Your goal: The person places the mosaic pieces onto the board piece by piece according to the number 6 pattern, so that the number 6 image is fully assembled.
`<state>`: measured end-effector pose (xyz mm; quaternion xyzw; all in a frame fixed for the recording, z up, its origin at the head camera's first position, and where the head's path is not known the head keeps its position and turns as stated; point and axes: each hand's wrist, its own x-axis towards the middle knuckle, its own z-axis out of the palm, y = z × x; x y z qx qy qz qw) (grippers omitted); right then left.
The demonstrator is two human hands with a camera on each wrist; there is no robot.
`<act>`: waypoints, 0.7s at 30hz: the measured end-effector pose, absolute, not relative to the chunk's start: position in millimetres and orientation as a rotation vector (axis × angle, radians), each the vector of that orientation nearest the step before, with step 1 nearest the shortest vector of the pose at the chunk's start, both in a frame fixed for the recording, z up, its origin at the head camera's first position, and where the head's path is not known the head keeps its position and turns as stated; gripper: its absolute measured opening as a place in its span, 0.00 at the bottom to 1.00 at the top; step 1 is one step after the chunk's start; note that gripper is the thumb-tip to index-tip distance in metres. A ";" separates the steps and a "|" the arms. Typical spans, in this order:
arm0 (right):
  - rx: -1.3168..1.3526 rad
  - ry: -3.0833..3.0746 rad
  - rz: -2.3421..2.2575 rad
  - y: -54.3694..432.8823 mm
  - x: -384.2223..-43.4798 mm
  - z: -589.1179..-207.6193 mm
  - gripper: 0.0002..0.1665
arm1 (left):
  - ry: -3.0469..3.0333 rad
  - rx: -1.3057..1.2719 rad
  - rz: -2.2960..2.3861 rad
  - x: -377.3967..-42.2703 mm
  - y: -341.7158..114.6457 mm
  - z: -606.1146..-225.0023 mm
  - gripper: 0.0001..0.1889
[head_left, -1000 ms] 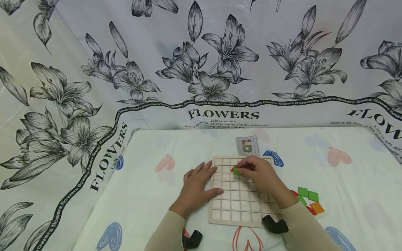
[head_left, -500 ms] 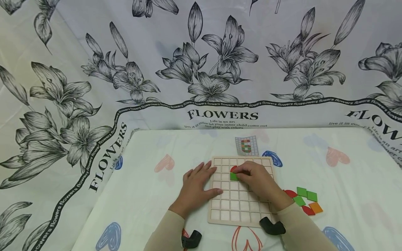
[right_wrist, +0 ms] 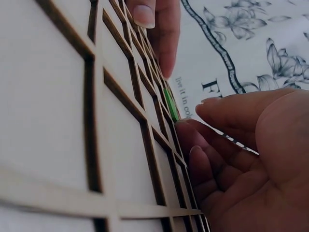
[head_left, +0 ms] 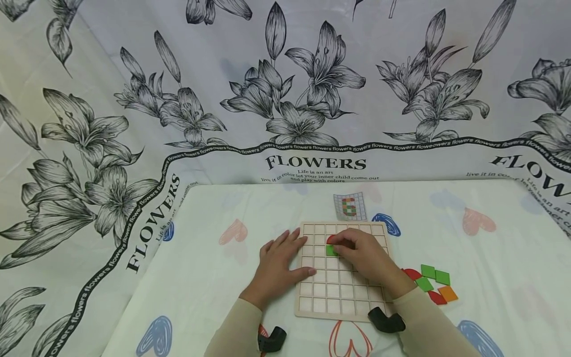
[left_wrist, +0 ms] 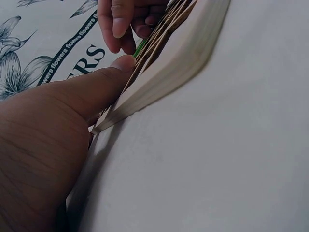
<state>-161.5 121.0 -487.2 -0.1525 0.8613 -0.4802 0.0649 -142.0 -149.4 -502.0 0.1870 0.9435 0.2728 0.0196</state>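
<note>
My left hand (head_left: 278, 270) lies with spread fingers along the left edge of a wooden grid board (head_left: 318, 318), its thumb over the border. My right hand (head_left: 366, 255) is over the board's upper middle with bent fingers. A green square tile (head_left: 330, 250) sits in one of the cells, and a right fingertip touches its edge. In the right wrist view the thumb stands apart from the green tile (right_wrist: 171, 104). Directly above that tile a red rounded piece (head_left: 330, 239) shows, partly hidden by the right fingers.
Right of the board lie several loose pieces: green tiles (head_left: 442, 277), an orange tile (head_left: 447, 293) and red rounded pieces (head_left: 437, 298). A small pattern card (head_left: 359, 213) lies behind the board. The tablecloth (head_left: 200, 287) has printed hearts, and a flowered curtain (head_left: 250, 163) hangs behind.
My right hand has brought the green tile slightly toward me, off the red piece and down into the cell below it. The left hand stays at the board's edge.
</note>
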 end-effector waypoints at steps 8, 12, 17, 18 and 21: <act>-0.466 2.581 -1.460 119.8 -161.8 -486.2 0.08 | 2.927 0.580 0.859 -142.1 -149.6 -502.3 0.44; -0.454 2.560 -1.481 119.4 -161.7 -485.2 0.13 | 2.924 0.573 0.864 -142.0 -149.3 -502.5 0.44; -0.409 2.512 -1.521 119.8 -161.1 -482.5 0.22 | 2.918 0.561 0.864 -142.1 -148.7 -502.2 0.44; -0.401 2.502 -1.536 119.9 -161.0 -481.8 0.23 | 2.918 0.562 0.863 -142.2 -148.7 -502.2 0.44; -0.404 2.468 -1.597 120.2 -161.4 -480.1 0.26 | 2.919 0.561 0.857 -142.1 -148.9 -502.2 0.44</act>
